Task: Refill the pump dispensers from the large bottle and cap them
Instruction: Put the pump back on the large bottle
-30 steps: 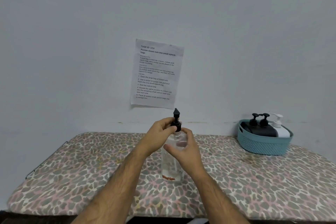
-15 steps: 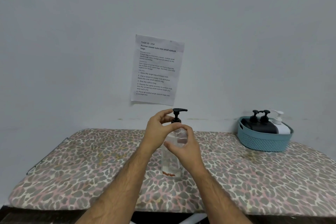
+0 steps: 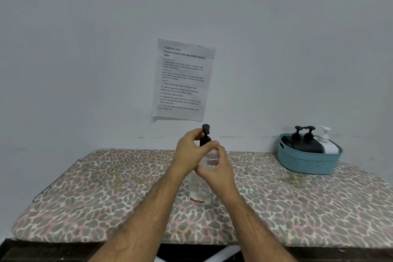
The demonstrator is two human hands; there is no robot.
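A clear dispenser bottle (image 3: pixel 201 189) stood upright at table centre on the leopard-print cover (image 3: pixel 85 193). The left hand (image 3: pixel 188 155) pinched the black pump head (image 3: pixel 205 135) at the bottle's neck, fingers curled round the collar. The right hand (image 3: pixel 214 168) wrapped the bottle's upper body, thumb toward the neck. Liquid level was hard to judge, possibly near full. At about 2 o'clock from the bottle, well apart, a teal basket (image 3: pixel 308 164) held two black dispensers (image 3: pixel 304 142) and one white dispenser (image 3: pixel 327 144). A printed sheet (image 3: pixel 182 80) hung on the wall at 12 o'clock.
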